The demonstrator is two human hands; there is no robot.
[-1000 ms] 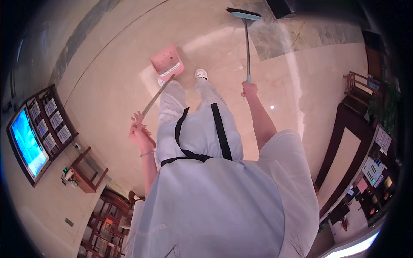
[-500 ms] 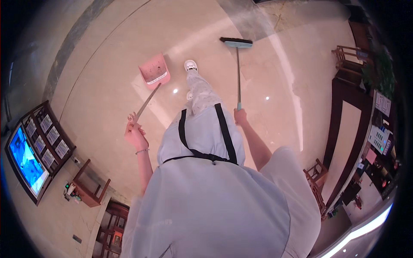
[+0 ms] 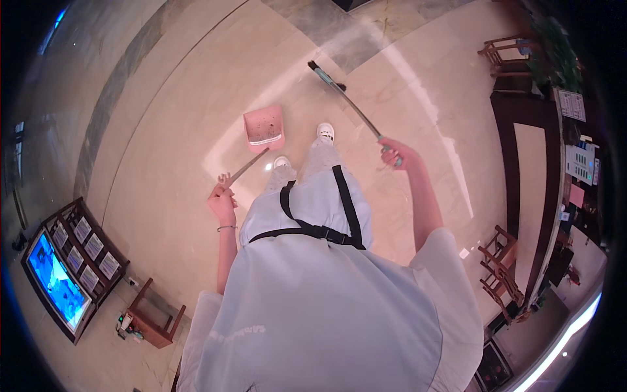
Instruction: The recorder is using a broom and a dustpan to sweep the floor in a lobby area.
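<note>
I had the left hand [image 3: 223,201] clamped on the long-handled pink dustpan [image 3: 264,123], right hand [image 3: 400,155] around the black-bristled blue broom [image 3: 326,78], glossy beige floor [image 3: 299,108] separating their edges, upper centre.

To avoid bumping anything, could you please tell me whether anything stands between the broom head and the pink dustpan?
Nothing visible does: floor shows along the straight line from the broom head to the pink dustpan. The right shoe is to one side, off that line.
</note>
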